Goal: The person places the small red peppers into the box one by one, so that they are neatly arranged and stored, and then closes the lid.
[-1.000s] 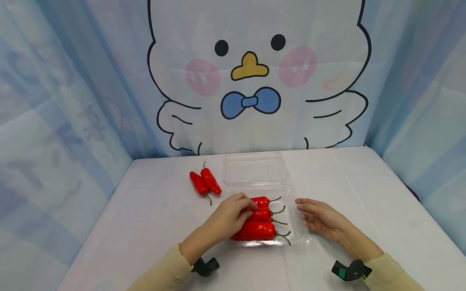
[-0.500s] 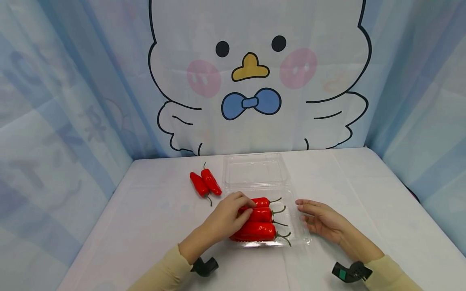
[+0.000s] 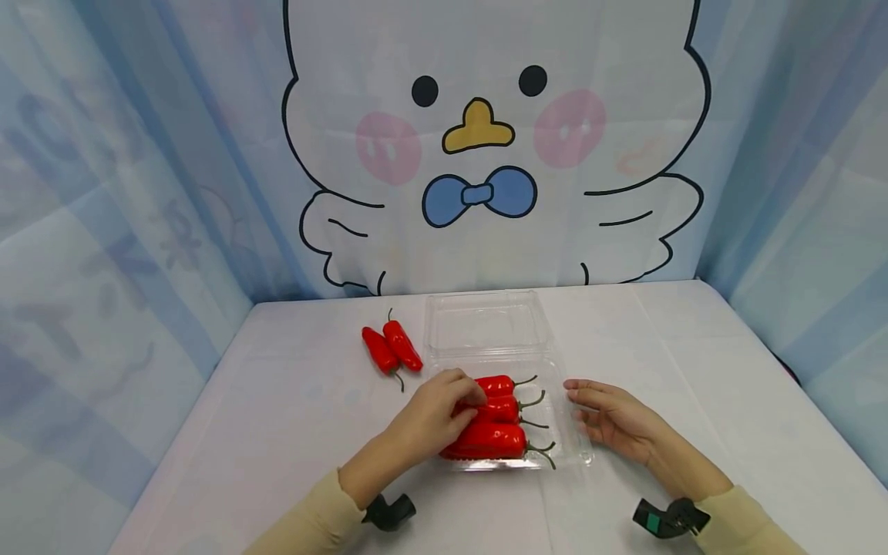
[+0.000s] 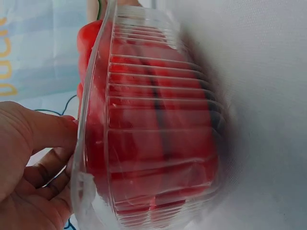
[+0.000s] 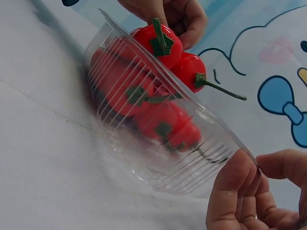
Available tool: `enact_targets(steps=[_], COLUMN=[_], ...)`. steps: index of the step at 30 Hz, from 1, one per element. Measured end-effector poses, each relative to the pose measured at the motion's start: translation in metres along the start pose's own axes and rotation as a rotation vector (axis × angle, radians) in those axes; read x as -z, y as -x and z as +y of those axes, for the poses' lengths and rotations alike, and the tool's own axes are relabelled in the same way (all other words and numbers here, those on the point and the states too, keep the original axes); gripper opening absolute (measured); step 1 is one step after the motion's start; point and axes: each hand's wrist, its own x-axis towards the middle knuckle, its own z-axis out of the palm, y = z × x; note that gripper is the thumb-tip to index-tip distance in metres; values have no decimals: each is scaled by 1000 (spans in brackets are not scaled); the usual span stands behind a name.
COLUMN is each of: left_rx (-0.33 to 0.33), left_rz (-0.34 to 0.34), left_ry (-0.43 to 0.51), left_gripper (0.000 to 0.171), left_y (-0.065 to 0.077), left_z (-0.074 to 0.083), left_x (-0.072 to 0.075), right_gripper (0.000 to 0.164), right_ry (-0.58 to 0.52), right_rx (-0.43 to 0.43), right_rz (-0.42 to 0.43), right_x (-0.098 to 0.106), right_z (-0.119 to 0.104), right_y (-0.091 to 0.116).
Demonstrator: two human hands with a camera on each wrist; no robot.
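Several red chili peppers [image 3: 491,441] with green stems lie side by side, stacked in the clear plastic clamshell box [image 5: 175,184]. My left hand [image 3: 437,412] reaches over the box's left side, its curled fingers and thumb gripping a chili pepper [image 3: 501,407] in the upper layer. In the left wrist view, the thumb meets red skin just above the rim. My right hand [image 3: 620,420] is at the box's right edge. Seen from the right wrist, its thumb and fingers pinch the rim. The chili peppers' left ends are hidden under my left hand in the head view.
Two more red chili peppers [image 3: 391,347] lie on the white table [image 3: 291,401], left of the box. The clamshell's lid [image 3: 486,324] lies folded open toward the back. A curtain [image 3: 479,254] with a cartoon bird hangs behind the table.
My left fingers have drawn back slightly to the left over the chili peppers. My right hand stays in place, and the box and loose chili peppers have not moved.
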Motion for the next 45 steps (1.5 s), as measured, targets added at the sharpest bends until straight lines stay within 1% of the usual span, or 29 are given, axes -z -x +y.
enact_targets(steps=[7, 11, 17, 20, 29, 36, 40, 45], left_rx=[-46, -22, 12, 22, 12, 62, 88, 125], left_rz=[-31, -30, 25, 35, 55, 72, 85, 100], left_ry=[-11, 16, 20, 20, 20, -33, -69, -100], left_gripper=[17, 15, 16, 17, 13, 18, 21, 24], left_y=[0, 1, 0, -1, 1, 2, 2, 0], left_z=[4, 2, -2, -5, -20, -32, -43, -56], left_x=[-1, 1, 10, 14, 18, 27, 31, 38], right_gripper=[19, 23, 28, 27, 28, 30, 27, 27], right_ry=[-14, -16, -16, -14, -10, -6, -9, -10], right_rx=[-5, -6, -9, -10, -12, -15, -16, -15], right_rz=[0, -4, -2, 2, -4, -3, 0, 1], right_x=[0, 0, -1, -1, 1, 0, 0, 0], right_z=[0, 0, -1, -1, -1, -2, -2, -2], right_y=[0, 0, 1, 1, 0, 0, 0, 1])
